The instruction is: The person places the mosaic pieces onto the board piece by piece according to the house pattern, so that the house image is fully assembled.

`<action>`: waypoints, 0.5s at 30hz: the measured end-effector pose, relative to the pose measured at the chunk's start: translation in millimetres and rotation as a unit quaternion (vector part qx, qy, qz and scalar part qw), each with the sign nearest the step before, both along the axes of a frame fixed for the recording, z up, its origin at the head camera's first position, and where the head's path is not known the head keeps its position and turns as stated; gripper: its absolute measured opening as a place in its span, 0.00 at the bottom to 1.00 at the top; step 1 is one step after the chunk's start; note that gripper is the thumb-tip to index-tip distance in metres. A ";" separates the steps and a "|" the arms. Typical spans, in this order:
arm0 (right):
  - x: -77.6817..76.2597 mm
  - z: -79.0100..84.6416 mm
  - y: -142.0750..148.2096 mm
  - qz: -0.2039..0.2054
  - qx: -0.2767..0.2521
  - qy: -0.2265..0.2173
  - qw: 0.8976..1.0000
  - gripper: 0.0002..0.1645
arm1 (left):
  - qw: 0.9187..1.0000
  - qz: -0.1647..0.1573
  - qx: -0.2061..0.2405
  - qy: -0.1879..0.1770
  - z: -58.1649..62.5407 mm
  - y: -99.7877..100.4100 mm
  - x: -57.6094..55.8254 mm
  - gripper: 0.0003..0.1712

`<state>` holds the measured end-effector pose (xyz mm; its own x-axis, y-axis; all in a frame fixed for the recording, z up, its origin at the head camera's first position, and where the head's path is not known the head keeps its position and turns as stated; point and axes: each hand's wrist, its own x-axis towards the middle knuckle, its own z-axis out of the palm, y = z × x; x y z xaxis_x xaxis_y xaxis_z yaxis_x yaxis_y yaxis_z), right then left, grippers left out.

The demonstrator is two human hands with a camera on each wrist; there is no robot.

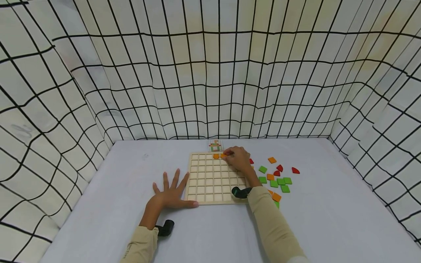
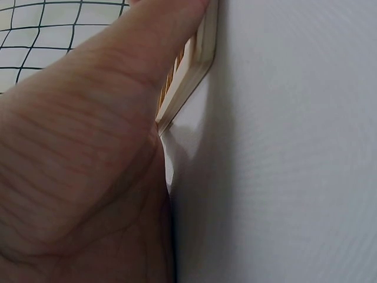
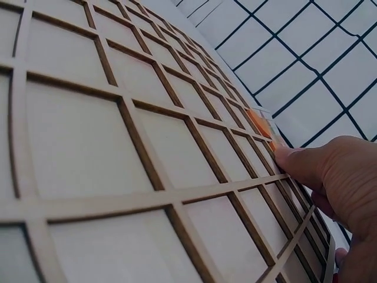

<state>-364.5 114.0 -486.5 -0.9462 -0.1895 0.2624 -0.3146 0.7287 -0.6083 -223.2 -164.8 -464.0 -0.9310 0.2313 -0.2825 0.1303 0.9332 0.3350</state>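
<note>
Orange pieces [image 1: 216, 156] in left-to-right line, far row of board [image 1: 208, 181]

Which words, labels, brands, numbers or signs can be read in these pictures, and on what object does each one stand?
No text can be read in any view.
Left sleeve: small dark marks, possibly lettering, too small to read.
Pattern card: a coloured picture; any print is too small to read.
Left wall: a faint grey mark, too blurred to read.
Wooden grid board: no lettering seen.
</note>
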 end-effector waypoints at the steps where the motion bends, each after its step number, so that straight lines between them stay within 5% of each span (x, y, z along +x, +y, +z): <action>1: -0.1 0.0 0.1 0.000 0.003 0.002 1.000 0.09 | 1.000 0.000 -0.001 0.001 0.6 0.3 0.2 0.69; 15: 3.8 2.9 2.9 0.012 0.005 0.001 1.000 0.11 | 1.000 -0.002 0.003 0.001 2.0 -0.1 1.6 0.69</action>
